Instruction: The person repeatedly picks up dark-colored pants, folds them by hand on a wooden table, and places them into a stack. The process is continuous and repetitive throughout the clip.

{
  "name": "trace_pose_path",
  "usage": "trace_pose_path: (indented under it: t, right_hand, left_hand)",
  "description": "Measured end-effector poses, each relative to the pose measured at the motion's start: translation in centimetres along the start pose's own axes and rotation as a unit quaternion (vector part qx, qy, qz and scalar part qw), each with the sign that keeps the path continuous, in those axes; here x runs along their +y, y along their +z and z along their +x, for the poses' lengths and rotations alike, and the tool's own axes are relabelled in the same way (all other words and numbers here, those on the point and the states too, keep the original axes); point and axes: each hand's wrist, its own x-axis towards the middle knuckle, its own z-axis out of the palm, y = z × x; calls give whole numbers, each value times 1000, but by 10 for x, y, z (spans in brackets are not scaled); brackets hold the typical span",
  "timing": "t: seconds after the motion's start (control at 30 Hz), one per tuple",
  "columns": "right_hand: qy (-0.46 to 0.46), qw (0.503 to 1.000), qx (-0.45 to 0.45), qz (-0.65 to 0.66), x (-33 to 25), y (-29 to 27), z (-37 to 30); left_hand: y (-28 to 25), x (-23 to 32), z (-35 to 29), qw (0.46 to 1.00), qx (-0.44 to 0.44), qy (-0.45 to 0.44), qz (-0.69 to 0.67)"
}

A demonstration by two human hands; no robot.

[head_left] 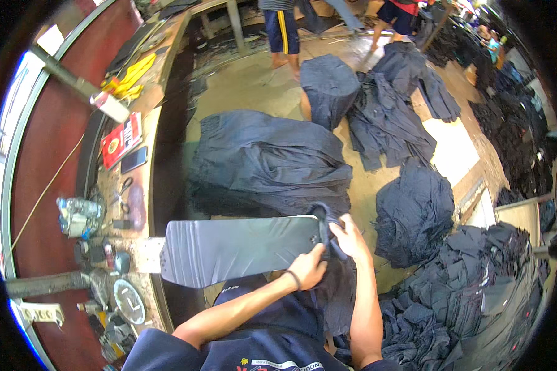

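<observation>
Navy shirt [254, 347] below, left hand [308, 266] grips black board [241, 248], right hand [351, 238] cloth [324, 214]; clear bag's [82, 216] contents indistinct.

From the wearer's head, we look steeply down through one wide fisheye, close above the left hand [307, 267] and right hand [349, 238], with floor [247, 89] stretching beyond.

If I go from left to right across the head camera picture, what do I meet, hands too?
Phone → flat dark panel → left hand → right hand → bunched dark cloth on the right.
</observation>
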Motion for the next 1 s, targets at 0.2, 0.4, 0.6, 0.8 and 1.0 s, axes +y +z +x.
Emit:
trace_pose_path:
  t: [0.2, 0.4, 0.6, 0.8, 1.0]
  right_hand:
    - [55, 989, -109, -83, -89, 56, 26]
    - [-21, 998, -43, -31, -178, 258, 69]
    - [-78, 978, -141, 132, -208, 311, 21]
    - [140, 975, -155, -78, -167, 211, -87]
    - [227, 898, -273, -260, -128, 246, -130]
  left_hand:
    - [-119, -75, -167, 993, 13, -79, 87]
    - [-200, -152, -282, 907, 283, -265, 163]
    - [-259, -226, -313, 826, 273, -113, -481]
    - [-256, -221, -180, 923, 125, -99, -349]
    - [-212, -154, -161, 990, 95, 108, 13]
